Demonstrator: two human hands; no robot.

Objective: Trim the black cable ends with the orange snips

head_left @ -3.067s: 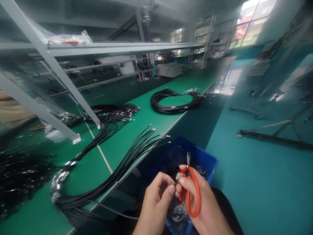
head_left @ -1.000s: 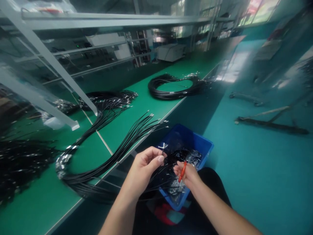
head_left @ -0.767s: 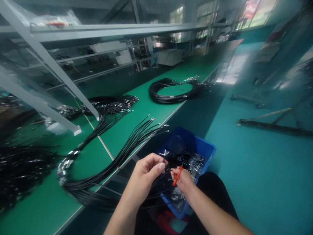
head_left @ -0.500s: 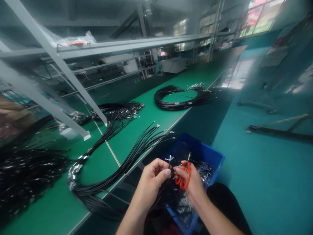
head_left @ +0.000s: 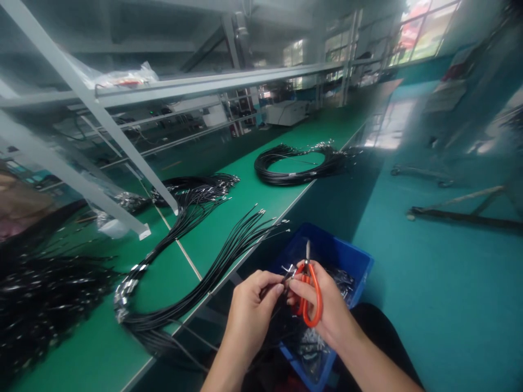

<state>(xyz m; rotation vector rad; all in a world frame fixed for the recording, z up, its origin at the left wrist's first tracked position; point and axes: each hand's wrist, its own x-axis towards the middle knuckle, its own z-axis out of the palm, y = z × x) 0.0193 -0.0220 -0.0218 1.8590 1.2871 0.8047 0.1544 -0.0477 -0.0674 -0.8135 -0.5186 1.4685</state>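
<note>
My left hand (head_left: 254, 307) pinches a black cable end (head_left: 287, 274) whose pale, thin inner wires stick out beyond the fingers. Close beside it, my right hand (head_left: 327, 299) is closed around scissors with red-orange handles (head_left: 314, 305), their metal blades (head_left: 308, 250) pointing up and together. The right fingertips reach to the cable end, touching or nearly touching it. Both hands are over a blue bin (head_left: 363, 272) that holds black and clear scraps. What the curled right fingers pinch is partly hidden.
A bundle of black cables (head_left: 220, 272) curves across the green bench (head_left: 241, 212), its tips over the front edge. Farther along lies a coiled bundle (head_left: 286, 177). More dark cables (head_left: 53, 299) are heaped at left. White shelf posts (head_left: 118, 147) rise from the bench.
The scissors have turned in my right hand, so the blades stand more upright and the handles show more fully. My left hand has tilted the cable end toward the right hand.
</note>
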